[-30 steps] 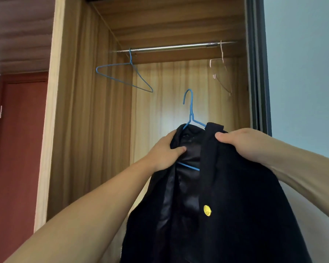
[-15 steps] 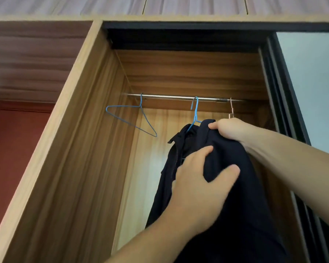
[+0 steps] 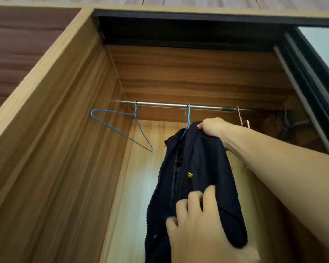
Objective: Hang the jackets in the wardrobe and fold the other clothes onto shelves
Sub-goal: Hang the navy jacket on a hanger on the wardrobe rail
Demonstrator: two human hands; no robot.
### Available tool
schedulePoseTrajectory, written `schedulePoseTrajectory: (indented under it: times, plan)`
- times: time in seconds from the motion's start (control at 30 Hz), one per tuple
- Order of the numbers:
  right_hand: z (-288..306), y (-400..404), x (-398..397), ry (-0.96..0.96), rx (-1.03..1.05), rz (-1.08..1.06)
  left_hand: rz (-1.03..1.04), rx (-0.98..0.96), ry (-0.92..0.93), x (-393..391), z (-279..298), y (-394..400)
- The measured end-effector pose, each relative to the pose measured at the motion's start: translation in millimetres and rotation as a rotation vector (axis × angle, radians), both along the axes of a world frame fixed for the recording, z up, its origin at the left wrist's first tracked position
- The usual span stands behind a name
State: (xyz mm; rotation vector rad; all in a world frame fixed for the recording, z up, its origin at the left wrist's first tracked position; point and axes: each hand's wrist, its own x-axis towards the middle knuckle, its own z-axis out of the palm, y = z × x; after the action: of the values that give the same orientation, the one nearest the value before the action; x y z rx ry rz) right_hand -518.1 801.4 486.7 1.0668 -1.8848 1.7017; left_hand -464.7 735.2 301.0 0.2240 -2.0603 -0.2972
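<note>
I am looking up into the wardrobe [image 3: 68, 149], and the dark navy jacket [image 3: 198, 168] hangs just right of centre on a blue wire hanger [image 3: 187, 118] whose hook is over the steel rail [image 3: 160, 104].

My right hand [image 3: 212, 127], at about one o'clock from the jacket's middle, has its fingers curled round the shoulder cloth beside the hanger's neck. My left hand [image 3: 198, 224], at six o'clock, lies against the lower front with fingers spread and fairly straight, pressing the cloth and not gripping it.

I judge the jacket soft and limp, with some weight to it. The lining looks smooth, so it could slide off a thin wire arm. The gold button [image 3: 189, 175] is the only hard part on show. The shoulder seam or collar is the place to hold, since the hem only bunches.

As for what the wardrobe holds, a second blue wire hanger [image 3: 122, 130] hangs bare at nine o'clock and tilts. A pale pink hanger [image 3: 242, 120] sits at three o'clock, partly behind my forearm. Something dark is tucked in the far right corner, too dim to name. No shelves are in view.
</note>
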Motion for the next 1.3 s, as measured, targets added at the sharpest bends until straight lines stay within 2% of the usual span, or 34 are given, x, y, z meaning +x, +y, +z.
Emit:
schedulePoseTrajectory:
  times: [0.07,0.1,0.13,0.23,0.53,0.8,1.0,1.13,1.3]
  plan:
    - [7.5,-8.9,-14.4,-0.003,-0.041,0.055,-0.002,-0.118,0.054,-26.6,-16.9,0.4]
    - [12.0,-12.1,-19.6,0.015,-0.046,0.074,0.06,-0.102,0.131,-38.4,-18.2,-5.3]
    - [17.2,-16.1,-25.2,0.032,-0.053,0.085,0.097,-0.031,0.107,-42.2,-14.0,-12.0]
    - [31.8,-30.8,-37.2,0.046,-0.078,0.122,0.137,-0.099,0.194,-62.2,-2.7,-38.6]
    - [70.1,-79.0,-59.6,0.183,-0.054,-0.015,0.022,-0.128,0.187,-97.1,44.8,-104.4]
    - [103.0,-79.5,-97.8,0.131,-0.125,-0.109,-0.048,-0.146,0.168,-135.7,83.0,-108.1]
    - [118.7,-72.0,-114.3,0.23,0.017,-0.281,-0.111,-0.156,0.162,-159.1,101.3,-102.7]
    - [115.3,-57.6,-124.9,0.192,0.01,-0.309,-0.167,-0.162,0.164,-170.0,96.6,-88.6]
    - [107.4,-43.0,-130.1,0.249,0.147,-0.407,-0.246,-0.136,0.149,-179.6,85.4,-66.2]
